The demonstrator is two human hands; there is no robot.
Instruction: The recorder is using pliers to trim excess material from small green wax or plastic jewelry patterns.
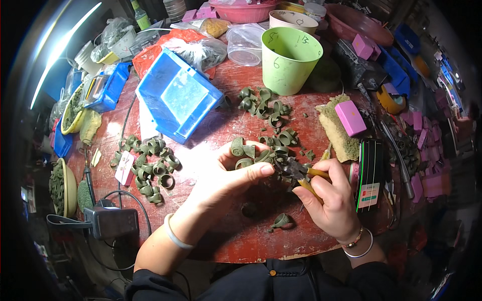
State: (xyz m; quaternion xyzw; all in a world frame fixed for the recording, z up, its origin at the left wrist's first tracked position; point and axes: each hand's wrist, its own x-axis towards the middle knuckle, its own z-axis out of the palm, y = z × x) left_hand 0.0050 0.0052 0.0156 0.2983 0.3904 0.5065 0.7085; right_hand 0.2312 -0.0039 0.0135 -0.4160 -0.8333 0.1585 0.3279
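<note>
In the middle of the red table, my left hand (241,169) holds a cluster of dark green wax rings (244,150) between thumb and fingers. My right hand (331,199) grips cutting pliers with yellow handles (316,173). Their dark jaws meet the right side of the cluster; whether the jaws are closed cannot be made out. Loose green rings (288,136) lie just beyond my hands, with small green scraps (310,155) beside them. Nearer me, a single ring (280,221) rests on the tabletop. A larger group of rings (152,165) is spread to the left.
Beyond my hands stand a tilted blue plastic bin (180,94) and a light green bucket (292,62). On the right are a sponge (335,128) with a pink block (350,117), and a phone (369,177). A black box-shaped device (115,222) with cables sits at the left edge.
</note>
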